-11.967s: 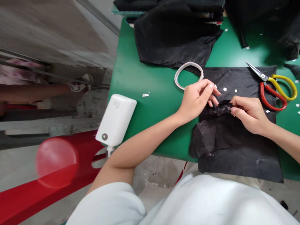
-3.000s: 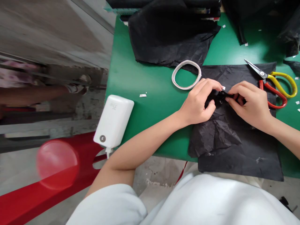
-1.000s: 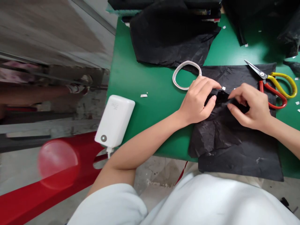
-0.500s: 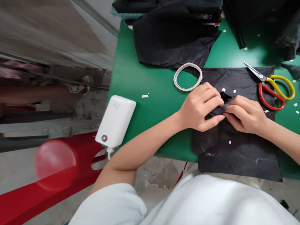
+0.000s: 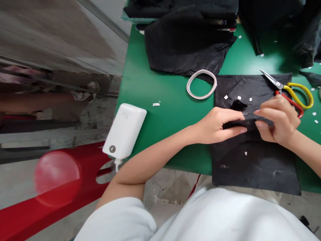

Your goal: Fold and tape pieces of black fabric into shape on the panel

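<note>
My left hand [image 5: 219, 125] and my right hand [image 5: 278, 122] each pinch one end of a folded strip of black paper [image 5: 247, 124], held flat just above a large black paper sheet [image 5: 255, 160] on the green table [image 5: 163, 87]. A small crumpled black piece [image 5: 238, 105] lies on the sheet just beyond my fingers, among small white scraps. Both hands are closed on the strip.
A white tape ring [image 5: 202, 84] lies left of the sheet. Red and yellow scissors [image 5: 292, 93] rest at the right. Crumpled black paper [image 5: 188, 47] is piled at the back. A white power bank [image 5: 124, 131] sits at the table's left front corner.
The hands have moved apart and toward me, stretching the black paper into a folded strip. The small crumpled piece now lies free on the sheet.
</note>
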{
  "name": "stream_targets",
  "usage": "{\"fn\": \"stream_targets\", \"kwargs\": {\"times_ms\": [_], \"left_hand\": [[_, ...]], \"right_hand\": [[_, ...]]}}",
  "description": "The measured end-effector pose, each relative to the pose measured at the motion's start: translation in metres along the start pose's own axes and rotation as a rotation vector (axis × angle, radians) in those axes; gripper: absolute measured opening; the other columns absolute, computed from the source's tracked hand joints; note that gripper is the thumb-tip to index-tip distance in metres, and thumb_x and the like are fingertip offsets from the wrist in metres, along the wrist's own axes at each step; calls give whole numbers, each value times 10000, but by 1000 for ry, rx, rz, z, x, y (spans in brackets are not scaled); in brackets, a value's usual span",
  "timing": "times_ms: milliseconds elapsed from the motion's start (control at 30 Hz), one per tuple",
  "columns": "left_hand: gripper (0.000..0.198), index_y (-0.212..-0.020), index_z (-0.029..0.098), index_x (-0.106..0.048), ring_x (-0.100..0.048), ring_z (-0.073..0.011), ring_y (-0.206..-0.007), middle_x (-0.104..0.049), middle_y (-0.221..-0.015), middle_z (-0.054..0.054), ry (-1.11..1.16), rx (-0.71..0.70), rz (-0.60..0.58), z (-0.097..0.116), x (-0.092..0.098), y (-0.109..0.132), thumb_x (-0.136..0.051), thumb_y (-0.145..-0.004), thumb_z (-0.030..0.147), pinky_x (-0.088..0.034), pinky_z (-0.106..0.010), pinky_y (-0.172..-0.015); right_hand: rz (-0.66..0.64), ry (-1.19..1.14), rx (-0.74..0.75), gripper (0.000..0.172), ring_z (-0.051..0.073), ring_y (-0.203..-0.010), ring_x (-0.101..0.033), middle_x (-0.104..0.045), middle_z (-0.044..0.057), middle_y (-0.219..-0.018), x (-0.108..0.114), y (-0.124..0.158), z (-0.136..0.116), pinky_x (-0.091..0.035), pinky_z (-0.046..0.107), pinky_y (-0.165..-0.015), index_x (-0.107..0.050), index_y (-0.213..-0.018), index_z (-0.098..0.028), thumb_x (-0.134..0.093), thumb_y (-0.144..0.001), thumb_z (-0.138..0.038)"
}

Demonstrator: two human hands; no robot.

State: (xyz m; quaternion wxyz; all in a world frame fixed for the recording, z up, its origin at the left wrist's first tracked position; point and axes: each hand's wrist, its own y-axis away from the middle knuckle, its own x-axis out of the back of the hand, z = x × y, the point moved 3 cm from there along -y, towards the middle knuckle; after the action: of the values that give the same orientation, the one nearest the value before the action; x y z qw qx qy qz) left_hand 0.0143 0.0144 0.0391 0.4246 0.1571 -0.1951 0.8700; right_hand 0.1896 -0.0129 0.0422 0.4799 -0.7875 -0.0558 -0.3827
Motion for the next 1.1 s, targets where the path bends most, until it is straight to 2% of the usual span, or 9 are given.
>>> {"fn": "stream_targets", "kwargs": {"times_ms": [100, 233, 367, 533, 700, 800, 900, 967, 1100], "left_hand": [[207, -820, 138, -588, -558, -108, -632, -613, -714, 1, 193, 198, 47, -3, 1, 0, -578, -890, 332, -449, -214, -590], [169, -920, 137, -578, -631, -166, -902, -665, -922, -48, 478, 308, 50, -2, -8, 1, -575, -887, 303, -505, -250, -811], [88, -929, 152, -547, -613, -143, -918, -638, -927, -33, 601, 345, -38, 0, -17, 1, -557, -884, 227, -491, -228, -828], [62, -867, 153, -539, -563, -106, -827, -576, -852, -8, 553, 328, -133, 0, -19, 0, -524, -894, 206, -470, -202, -793], [76, -874, 152, -550, -578, -113, -845, -609, -875, -19, 533, 382, 10, -2, -16, 0, -536, -883, 226, -480, -205, -814], [92, -866, 150, -579, -596, -108, -826, -646, -878, -17, 536, 422, 125, -4, -10, 0, -575, -861, 242, -488, -196, -779], [118, -802, 144, -618, -594, -88, -716, -656, -777, 6, 539, 444, 206, -4, -2, 0, -632, -826, 258, -487, -175, -696], [138, -762, 140, -650, -601, -85, -681, -670, -742, 10, 516, 465, 260, -4, 3, 0, -677, -794, 271, -490, -172, -675], [175, -733, 145, -703, -651, -107, -718, -719, -762, 6, 497, 492, 341, -2, 11, 0, -739, -745, 316, -511, -177, -697]], "right_hand": [[-151, 232, -161, 196, 218, -746, -550, -622, 90, -832, 13, -5, 12, -472, 362, -674, -528, -1026, -211, -548, -834, -178], [-478, 639, -525, 254, 303, -896, -579, -601, 127, -933, 35, 3, 32, -499, 413, -722, -547, -1064, -163, -425, -886, -298], [-640, 690, -667, 403, 328, -938, -594, -586, 183, -1030, 44, 22, 42, -516, 451, -812, -540, -1167, -89, -482, -834, -309], [-574, 586, -775, 454, 326, -993, -609, -596, 214, -1097, 39, 38, 53, -526, 460, -839, -532, -1204, -65, -507, -803, -276], [-335, 555, -778, 443, 289, -987, -615, -621, 185, -1066, 40, 44, 58, -525, 453, -855, -561, -1147, -92, -556, -726, -228], [-171, 501, -909, 373, 257, -894, -635, -656, 118, -976, 48, 44, 53, -533, 450, -807, -596, -1033, -151, -634, -673, -240], [72, 87, -1128, 301, 158, -688, -629, -658, 10, -809, 53, 43, 44, -547, 333, -658, -599, -892, -203, -739, -640, -290], [190, -77, -1132, 363, 132, -668, -615, -646, -8, -773, 55, 38, 35, -542, 282, -625, -603, -849, -205, -817, -573, -306], [146, -294, -1132, 384, 103, -653, -589, -632, -24, -754, 50, 35, 25, -506, 218, -573, -616, -840, -222, -852, -549, -305]]}}
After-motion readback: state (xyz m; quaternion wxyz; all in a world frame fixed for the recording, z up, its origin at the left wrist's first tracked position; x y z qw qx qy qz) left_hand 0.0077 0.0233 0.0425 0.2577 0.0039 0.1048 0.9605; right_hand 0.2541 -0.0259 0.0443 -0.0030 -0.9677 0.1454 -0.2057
